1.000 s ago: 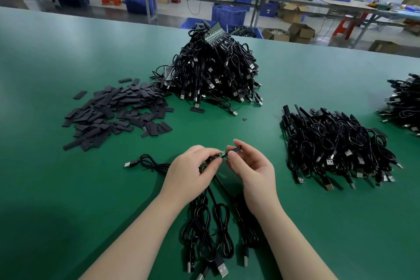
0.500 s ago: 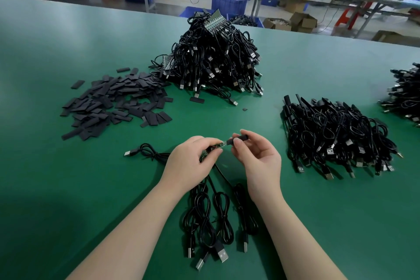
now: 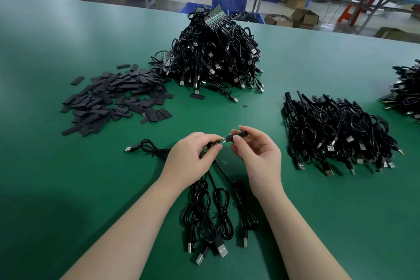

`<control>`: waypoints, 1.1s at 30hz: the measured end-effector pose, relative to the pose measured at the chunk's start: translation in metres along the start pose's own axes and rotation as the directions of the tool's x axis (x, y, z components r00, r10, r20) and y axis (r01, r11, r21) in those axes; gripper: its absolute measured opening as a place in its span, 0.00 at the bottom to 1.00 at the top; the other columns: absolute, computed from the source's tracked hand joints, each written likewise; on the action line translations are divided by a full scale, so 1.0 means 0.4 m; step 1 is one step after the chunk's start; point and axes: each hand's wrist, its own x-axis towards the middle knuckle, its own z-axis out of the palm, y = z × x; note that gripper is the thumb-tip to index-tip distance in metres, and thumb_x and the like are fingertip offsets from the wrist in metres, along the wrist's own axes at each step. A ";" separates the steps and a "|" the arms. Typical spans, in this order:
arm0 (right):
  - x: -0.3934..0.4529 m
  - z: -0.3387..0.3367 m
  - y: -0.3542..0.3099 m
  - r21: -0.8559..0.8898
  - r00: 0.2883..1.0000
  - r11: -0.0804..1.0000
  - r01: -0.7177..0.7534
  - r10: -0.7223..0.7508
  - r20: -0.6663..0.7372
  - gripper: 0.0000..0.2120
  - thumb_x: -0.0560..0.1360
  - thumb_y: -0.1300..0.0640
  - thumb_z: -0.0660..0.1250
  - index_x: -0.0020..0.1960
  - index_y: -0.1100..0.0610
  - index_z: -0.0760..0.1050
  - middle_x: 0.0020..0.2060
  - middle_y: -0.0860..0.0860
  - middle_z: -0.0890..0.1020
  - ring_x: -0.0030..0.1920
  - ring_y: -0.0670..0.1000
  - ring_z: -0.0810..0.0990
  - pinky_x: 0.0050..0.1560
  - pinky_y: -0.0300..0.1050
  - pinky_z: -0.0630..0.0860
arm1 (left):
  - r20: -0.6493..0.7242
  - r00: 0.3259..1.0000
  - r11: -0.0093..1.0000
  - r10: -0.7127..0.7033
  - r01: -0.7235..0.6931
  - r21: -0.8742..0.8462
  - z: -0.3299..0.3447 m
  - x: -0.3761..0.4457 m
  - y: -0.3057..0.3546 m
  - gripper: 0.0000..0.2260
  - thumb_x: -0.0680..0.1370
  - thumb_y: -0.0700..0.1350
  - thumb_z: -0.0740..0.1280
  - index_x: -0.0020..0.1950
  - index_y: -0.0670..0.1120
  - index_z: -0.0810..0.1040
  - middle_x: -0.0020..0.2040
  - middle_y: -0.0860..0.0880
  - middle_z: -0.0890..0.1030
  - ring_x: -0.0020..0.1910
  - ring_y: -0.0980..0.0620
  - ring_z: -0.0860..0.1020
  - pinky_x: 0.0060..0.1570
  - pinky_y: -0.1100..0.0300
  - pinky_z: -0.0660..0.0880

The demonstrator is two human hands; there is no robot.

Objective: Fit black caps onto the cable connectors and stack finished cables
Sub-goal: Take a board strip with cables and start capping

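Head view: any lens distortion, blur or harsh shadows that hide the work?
Head view: wide-angle bending curves the green table edge; hands sharp, left hand and right hand casting only soft shadows; black cap readable; background benches slightly soft.

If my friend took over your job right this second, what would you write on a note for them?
Left hand pinches the small green connector board of one cable.
Right hand pinches a black cap, its mouth at the board's tip, not yet pushed on.
Loose caps pile lies far left; uncapped cable heap at the back; capped cable stack on the right.
A few cables lie between the forearms.
Left to do: slide this cap on, add the cable to the right stack, then continue.
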 end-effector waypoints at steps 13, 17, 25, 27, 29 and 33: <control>-0.003 0.002 0.000 -0.020 1.000 1.000 0.022 -0.022 -0.013 0.15 0.76 0.69 0.68 0.49 0.49 0.83 0.47 0.54 0.86 0.51 0.55 0.85 0.49 0.42 0.81 | 0.004 1.000 1.000 0.016 -0.016 -0.022 0.001 0.002 -0.002 0.08 0.78 0.48 0.68 0.57 0.54 0.82 0.41 0.73 0.73 0.35 0.63 0.72 0.35 0.64 0.65; -0.003 0.002 0.005 -0.047 1.000 0.999 0.001 -0.001 0.019 0.13 0.76 0.68 0.69 0.52 0.51 0.82 0.47 0.53 0.86 0.51 0.52 0.85 0.48 0.40 0.80 | 0.001 1.000 0.999 0.023 -0.023 -0.032 -0.001 0.000 -0.002 0.09 0.78 0.48 0.68 0.57 0.54 0.82 0.40 0.73 0.72 0.35 0.61 0.72 0.35 0.64 0.67; 0.002 -0.006 0.002 -0.053 0.999 0.998 -0.019 0.022 0.045 0.12 0.76 0.69 0.69 0.50 0.54 0.82 0.43 0.53 0.86 0.46 0.49 0.85 0.48 0.40 0.80 | 0.001 0.999 0.998 0.034 -0.034 -0.046 0.000 0.000 -0.002 0.09 0.78 0.49 0.68 0.58 0.55 0.82 0.40 0.72 0.73 0.37 0.61 0.73 0.36 0.66 0.66; 0.000 -0.005 0.003 -0.063 0.999 0.998 -0.011 0.014 0.047 0.11 0.75 0.69 0.69 0.50 0.54 0.82 0.43 0.52 0.86 0.47 0.48 0.85 0.48 0.39 0.80 | 0.009 0.999 0.998 0.042 -0.041 -0.047 0.000 0.000 -0.002 0.10 0.78 0.51 0.67 0.58 0.55 0.82 0.39 0.70 0.73 0.37 0.60 0.73 0.36 0.66 0.67; -0.003 -0.002 0.006 -0.080 0.999 0.997 -0.007 0.011 0.052 0.11 0.75 0.69 0.71 0.50 0.54 0.82 0.42 0.51 0.86 0.46 0.48 0.84 0.48 0.39 0.80 | 0.021 0.999 0.998 0.032 -0.031 -0.061 0.000 0.000 -0.003 0.12 0.77 0.53 0.66 0.59 0.57 0.82 0.38 0.66 0.75 0.38 0.58 0.74 0.37 0.61 0.71; -0.002 -0.001 0.005 -0.084 0.998 0.996 -0.018 0.023 0.057 0.10 0.74 0.68 0.71 0.49 0.54 0.82 0.38 0.49 0.85 0.43 0.46 0.84 0.48 0.38 0.80 | -0.011 0.998 0.985 -0.066 0.063 -0.160 -0.001 -0.002 -0.008 0.14 0.75 0.55 0.70 0.60 0.65 0.78 0.46 0.64 0.81 0.48 0.63 0.79 0.50 0.66 0.76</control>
